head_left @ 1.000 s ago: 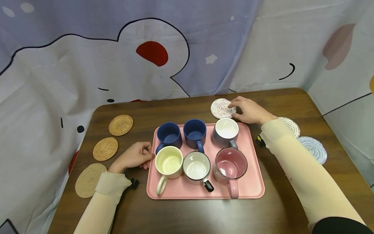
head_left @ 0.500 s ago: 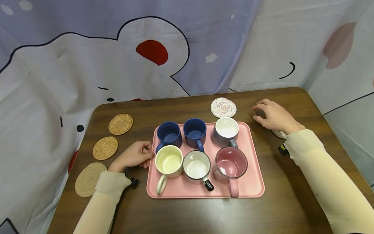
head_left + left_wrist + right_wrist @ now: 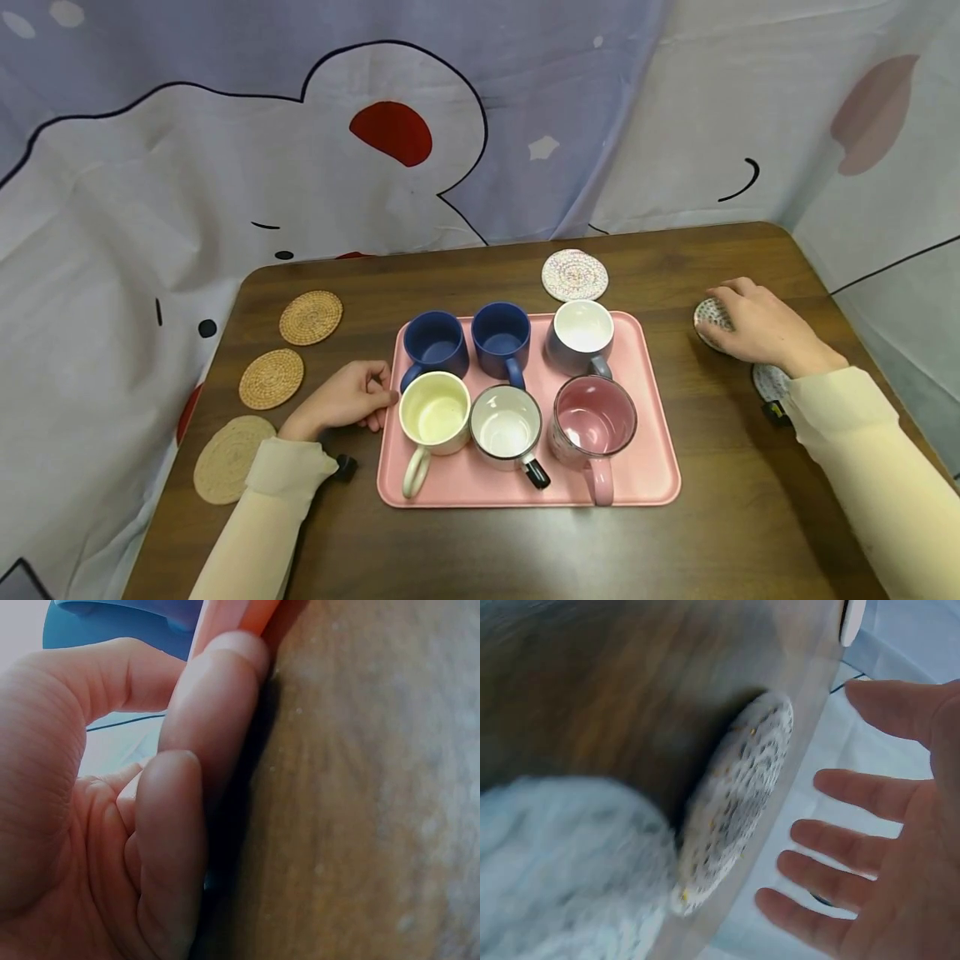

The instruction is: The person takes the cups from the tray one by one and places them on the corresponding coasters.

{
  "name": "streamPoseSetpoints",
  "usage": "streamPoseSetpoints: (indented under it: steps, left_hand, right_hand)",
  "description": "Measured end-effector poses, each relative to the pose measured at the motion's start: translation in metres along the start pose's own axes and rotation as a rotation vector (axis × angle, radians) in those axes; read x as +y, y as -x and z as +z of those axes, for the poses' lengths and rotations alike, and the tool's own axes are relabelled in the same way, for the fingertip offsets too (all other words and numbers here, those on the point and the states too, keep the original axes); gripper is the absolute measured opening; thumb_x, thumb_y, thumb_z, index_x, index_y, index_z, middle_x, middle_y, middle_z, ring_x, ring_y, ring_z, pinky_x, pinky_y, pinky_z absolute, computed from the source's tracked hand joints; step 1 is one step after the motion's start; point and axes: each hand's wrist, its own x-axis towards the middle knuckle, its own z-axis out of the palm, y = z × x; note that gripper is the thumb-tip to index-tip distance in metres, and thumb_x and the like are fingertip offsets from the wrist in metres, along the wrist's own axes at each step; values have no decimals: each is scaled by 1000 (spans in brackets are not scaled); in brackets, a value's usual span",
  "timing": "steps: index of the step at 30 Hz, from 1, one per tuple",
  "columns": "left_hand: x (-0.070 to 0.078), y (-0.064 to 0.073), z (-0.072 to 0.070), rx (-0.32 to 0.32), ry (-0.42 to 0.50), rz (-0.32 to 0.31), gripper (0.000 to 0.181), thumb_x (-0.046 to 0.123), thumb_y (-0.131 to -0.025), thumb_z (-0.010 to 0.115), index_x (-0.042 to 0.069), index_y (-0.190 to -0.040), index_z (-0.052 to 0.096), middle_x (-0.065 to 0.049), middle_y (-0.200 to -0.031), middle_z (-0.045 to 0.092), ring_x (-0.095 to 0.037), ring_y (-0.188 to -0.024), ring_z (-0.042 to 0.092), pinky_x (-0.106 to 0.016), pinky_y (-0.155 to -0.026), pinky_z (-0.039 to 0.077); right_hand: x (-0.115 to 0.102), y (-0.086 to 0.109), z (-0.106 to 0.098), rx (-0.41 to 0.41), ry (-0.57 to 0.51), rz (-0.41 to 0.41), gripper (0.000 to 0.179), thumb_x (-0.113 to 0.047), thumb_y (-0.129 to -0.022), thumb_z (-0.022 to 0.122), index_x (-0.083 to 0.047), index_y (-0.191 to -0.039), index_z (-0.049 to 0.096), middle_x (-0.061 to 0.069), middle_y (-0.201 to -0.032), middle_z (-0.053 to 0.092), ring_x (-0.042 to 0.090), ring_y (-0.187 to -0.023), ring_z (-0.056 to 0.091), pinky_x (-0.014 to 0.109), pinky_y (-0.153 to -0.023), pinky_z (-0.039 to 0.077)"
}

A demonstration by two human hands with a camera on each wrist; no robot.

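Note:
At the left rim of the pink tray (image 3: 660,467), my left hand (image 3: 348,400) pinches the edge between thumb and curled fingers; the tray's edge also shows beside the fingertips in the left wrist view. My right hand (image 3: 768,329) hovers with spread fingers over a white dark-speckled coaster (image 3: 739,802), hiding part of it in the head view. The fingers are apart from it in the right wrist view. Beside it lies a bluish-white coaster (image 3: 570,870), mostly covered by the wrist in the head view. A pinkish-white coaster (image 3: 575,275) lies behind the tray.
On the tray stand two blue mugs (image 3: 501,337), a grey mug (image 3: 573,354), a cream mug (image 3: 435,417), a white mug with a black handle (image 3: 506,425) and a pink mug (image 3: 592,421). Left of them lie two woven coasters (image 3: 311,317) and a larger beige coaster (image 3: 234,460).
My right hand has left the pinkish-white coaster behind the tray and moved right and nearer, over the speckled coaster. The left hand stays at the tray rim.

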Motion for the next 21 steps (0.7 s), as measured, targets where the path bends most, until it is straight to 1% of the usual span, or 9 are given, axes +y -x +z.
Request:
streamPoseSetpoints:
  steps: [4, 9, 11, 14, 18, 21]
  left_hand:
    - [0, 0, 0, -1, 4, -3, 20, 16, -97, 69, 1, -92, 56, -11, -61, 70, -17, -50, 67, -27, -46, 52]
    - [2, 0, 1, 7, -8, 5, 18, 15, -97, 68, 1, -92, 57, -10, -59, 69, -17, -49, 67, -27, -45, 51]
    - [2, 0, 1, 10, -10, 7, 18, 15, -96, 68, 2, -92, 57, -10, -59, 69, -16, -48, 66, -27, -45, 51]
    - [3, 1, 1, 11, -9, 5, 18, 15, -96, 68, 2, -92, 58, -9, -59, 69, -17, -48, 66, -27, -45, 51]
    - [4, 1, 1, 12, -10, 3, 17, 16, -97, 67, 2, -92, 58, -9, -59, 69, -17, -48, 66, -27, -45, 51]
    - [4, 0, 1, 13, -11, 0, 17, 15, -97, 67, 2, -92, 57, -9, -59, 69, -17, -48, 67, -26, -45, 51]
  right_hand:
    - [5, 11, 1, -28, 23, 18, 70, -38, -99, 67, 12, -144, 47, 42, -141, 44, 65, -123, 48, 73, -101, 40]
    - [12, 23, 6, -53, 50, 50, 72, -40, -98, 66, 12, -144, 47, 44, -138, 45, 67, -116, 52, 74, -95, 43]
    - [14, 26, 8, -77, 57, 62, 72, -41, -98, 66, 12, -144, 47, 44, -138, 44, 66, -116, 53, 74, -93, 44]
    - [14, 27, 10, -97, 65, 63, 69, -37, -98, 67, 11, -144, 47, 44, -138, 44, 66, -116, 53, 74, -93, 45]
    - [12, 26, 12, -71, 72, 29, 62, -27, -97, 69, 10, -142, 50, 44, -137, 46, 65, -116, 54, 73, -96, 44]
    - [11, 22, 13, -52, 70, 6, 59, -23, -96, 69, 9, -142, 52, 44, -138, 46, 65, -116, 54, 72, -97, 44]
